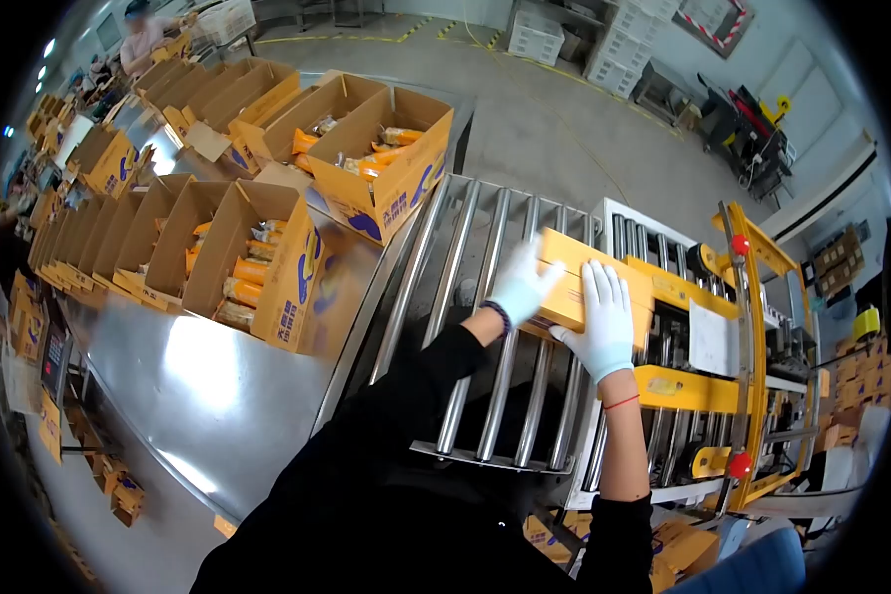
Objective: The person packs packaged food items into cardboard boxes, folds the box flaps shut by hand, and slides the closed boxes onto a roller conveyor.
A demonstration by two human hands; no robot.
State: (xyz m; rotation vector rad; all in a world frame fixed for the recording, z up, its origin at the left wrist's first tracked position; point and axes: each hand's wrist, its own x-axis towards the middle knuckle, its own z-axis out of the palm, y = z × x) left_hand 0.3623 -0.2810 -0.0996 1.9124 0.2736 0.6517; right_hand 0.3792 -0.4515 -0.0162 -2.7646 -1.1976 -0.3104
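Note:
A closed cardboard box (629, 279) lies on the metal roller conveyor (462, 391), close to the yellow-railed machine. My right hand (602, 317), in a white glove, rests flat on the box's top with fingers stretched out and the thumb apart. Also gloved in white, my left hand (525, 285) touches the box's left end. Its fingers are somewhat blurred but look extended, not wrapped round anything. The underside of the box is hidden.
Open cartons (292, 262) with orange-wrapped packs stand on a shiny metal table (208, 381) to my left. At right is the machine's yellow frame (744, 346) with red knobs. A person (144, 40) works at the far left. White crates (537, 38) stand at the back.

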